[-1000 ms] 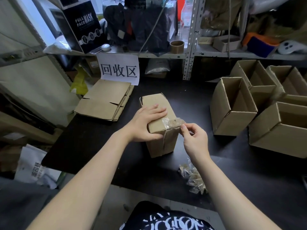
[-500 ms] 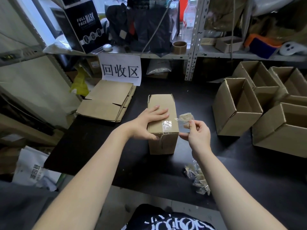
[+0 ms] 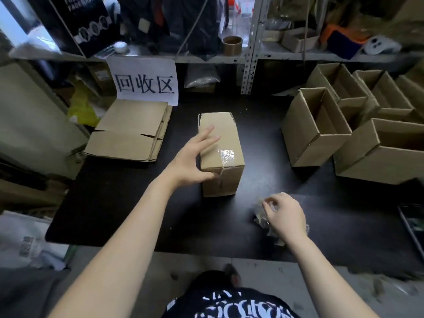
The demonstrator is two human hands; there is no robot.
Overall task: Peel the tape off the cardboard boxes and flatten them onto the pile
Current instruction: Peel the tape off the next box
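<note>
Lying mid-way across the worktop (image 3: pixel 137 203), cardboard box (image 3: pixel 221 138) — long axis running near edge to far edge, tape strip (image 3: pixel 226 154) on its near top end, left hand (image 3: pixel 190 161) with straight spread fingers against its left side, right hand (image 3: pixel 284 216) curled over crumpled tape (image 3: pixel 260 220) by the front edge — grip unclear.

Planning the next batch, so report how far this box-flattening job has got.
Done: flattened boxes lie piled at left, and a wad of peeled tape sits by the right hand, grip unclear. In hand: the left hand rests on the closed box, which has a tape patch on top. Left: that box and several open boxes at right, unflattened.
</note>
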